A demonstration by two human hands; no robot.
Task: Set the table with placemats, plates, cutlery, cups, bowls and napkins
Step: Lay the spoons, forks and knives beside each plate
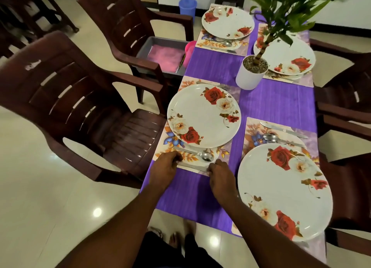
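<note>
A dark brown chair [80, 107] stands left of the potted plant [253, 70], and beyond it a second chair holds a grey tray [160, 54] with a pink napkin [165, 53] inside. The surface [277, 105], covered in purple cloth, carries four floral placemats, each with a rose-patterned plate. The near-left plate [203, 116] sits in front of and left of the plant on its placemat [162, 147]. Along that placemat's near edge lie a spoon [200, 154] and, closer to the person, a knife [192, 167].

The left hand [165, 165] rests on the placemat's near-left corner with fingers curled at the knife's handle end; whether it pinches the handle or just touches it is hard to tell. The right hand [220, 175] has its fingertips bent down onto the knife's other end. A fork [221, 86] lies at the placemat's far edge, just left of the plant's white pot. Right of the hands, the near-right plate [285, 191] overlaps its own placemat, with a second spoon [271, 137] and knife [285, 131] beyond it.
</note>
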